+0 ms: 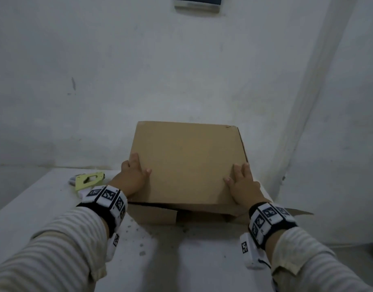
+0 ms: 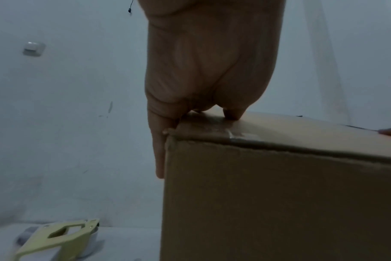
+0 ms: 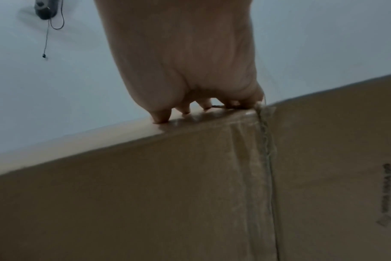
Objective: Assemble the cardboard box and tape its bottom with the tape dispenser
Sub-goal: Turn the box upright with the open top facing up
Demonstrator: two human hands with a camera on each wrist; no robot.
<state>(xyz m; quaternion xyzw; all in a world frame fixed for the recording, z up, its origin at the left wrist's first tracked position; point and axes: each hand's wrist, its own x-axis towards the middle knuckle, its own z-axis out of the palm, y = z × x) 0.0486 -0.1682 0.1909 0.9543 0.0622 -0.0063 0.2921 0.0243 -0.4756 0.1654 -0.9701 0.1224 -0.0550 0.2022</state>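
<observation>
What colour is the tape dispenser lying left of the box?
Pale yellow-green tape dispenser, clearest in the head view.

Left hand [image 2: 208, 67] rests on top corner of cardboard box [image 2: 279, 203], 1 finger hanging down the box's left side, others on top with clear tape under them. Yellow-green tape dispenser [image 2: 56, 238] lies lower left on white table [image 2: 127, 243], apart from box.

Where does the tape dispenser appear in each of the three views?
Head view: tape dispenser on the table, left of the cardboard box, beyond the left wrist.
Left wrist view: bottom left corner, beside the box.
Right wrist view: not in it.
Shared landmark: the cardboard box, which shows in all three views.
</observation>
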